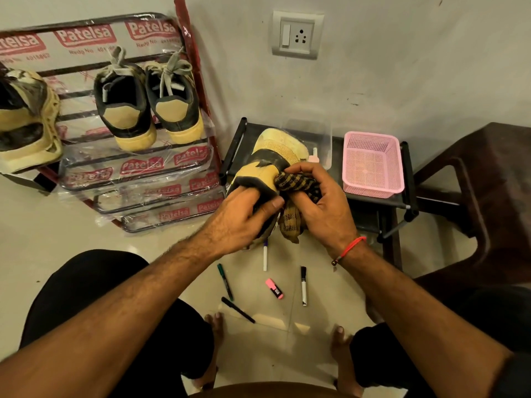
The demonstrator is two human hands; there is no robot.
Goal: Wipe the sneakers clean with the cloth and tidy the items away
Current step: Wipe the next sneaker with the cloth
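Looking down from my head, my left hand grips the heel end of a sneaker, fingers curled into its opening and thumb pressed on the outside. The sneaker is held up in front of me, sole turned away, toe pointing toward the wall, over the edge of a low black stand. My right hand is closed around a striped cloth, bunched in my fingers and pressed against the sneaker's side near the heel; a loose end of the cloth hangs down between my hands. A red thread circles my right wrist.

On the stand, just right of the sneaker, sits a pink basket. To the left a rack wrapped in printed plastic leans against the wall; a pair of sneakers stands on it, heels toward me, and another shoe lies at the left edge.

On the floor between my feet lie a white pen, a green marker, a black pen, a pink highlighter and a black-capped marker, all apart from each other. A brown chair stands at the right.
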